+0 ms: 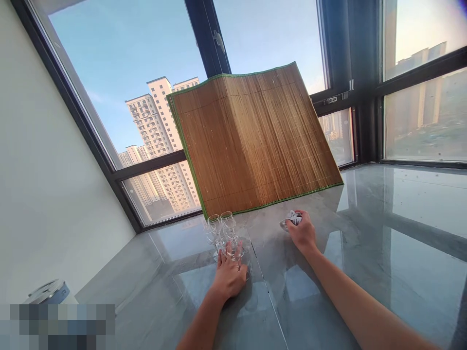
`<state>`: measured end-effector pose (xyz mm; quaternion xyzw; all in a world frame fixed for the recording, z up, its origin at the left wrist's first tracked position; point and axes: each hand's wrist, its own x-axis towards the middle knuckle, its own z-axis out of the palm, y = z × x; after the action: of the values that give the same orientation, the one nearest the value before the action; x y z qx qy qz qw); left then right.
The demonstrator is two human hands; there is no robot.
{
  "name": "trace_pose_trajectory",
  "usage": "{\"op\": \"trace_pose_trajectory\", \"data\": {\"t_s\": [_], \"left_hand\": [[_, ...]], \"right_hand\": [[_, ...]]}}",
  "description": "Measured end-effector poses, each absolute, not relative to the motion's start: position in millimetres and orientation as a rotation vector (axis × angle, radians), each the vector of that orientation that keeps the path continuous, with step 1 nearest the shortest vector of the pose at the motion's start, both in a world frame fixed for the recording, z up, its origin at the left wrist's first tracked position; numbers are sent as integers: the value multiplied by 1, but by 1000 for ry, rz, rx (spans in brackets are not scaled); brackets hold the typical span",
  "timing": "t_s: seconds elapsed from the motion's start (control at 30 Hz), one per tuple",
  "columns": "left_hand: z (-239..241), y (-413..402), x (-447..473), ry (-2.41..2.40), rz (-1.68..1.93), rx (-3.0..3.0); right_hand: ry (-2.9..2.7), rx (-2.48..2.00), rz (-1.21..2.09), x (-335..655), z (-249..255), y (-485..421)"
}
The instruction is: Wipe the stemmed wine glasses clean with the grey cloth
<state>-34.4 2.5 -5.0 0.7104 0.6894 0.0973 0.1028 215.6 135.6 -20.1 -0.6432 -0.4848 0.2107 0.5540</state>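
Note:
Several small clear stemmed glasses (221,228) stand together on the glossy grey stone counter (365,253). My left hand (229,274) reaches to them, its fingers around the base of the nearest glass. My right hand (302,232) rests on the counter to the right, closed on a crumpled pale cloth (292,218).
A bamboo mat (251,141) with a green edge leans upright against the window behind the glasses. Dark window frames run along the back. A white wall stands on the left, with a round metal object (49,290) at the lower left.

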Motion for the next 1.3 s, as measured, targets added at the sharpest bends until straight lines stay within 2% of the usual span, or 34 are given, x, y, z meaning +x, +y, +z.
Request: {"op": "trace_pose_trajectory", "data": {"t_s": [0.37,0.57,0.73,0.97,1.13,1.3], "left_hand": [[-19,-8,-20,2224,576,2047],[1,-16,-8,2304,786,1995],[12,-26,7,2009,1015,2135],[-13,10,58,1672,1096,2168],[-14,44,71,1815,1363,1969],[-4,39,58,2058,1283,1877]], "right_hand": [[-1095,-1486,491,215,-18,136],[-1101,-1489,490,215,-17,136],[-1097,-1480,484,213,-17,137],[-1096,-1290,578,207,-24,139],[-997,-1118,721,198,-23,141],[-1135,-1004,833,174,-13,127]]}}
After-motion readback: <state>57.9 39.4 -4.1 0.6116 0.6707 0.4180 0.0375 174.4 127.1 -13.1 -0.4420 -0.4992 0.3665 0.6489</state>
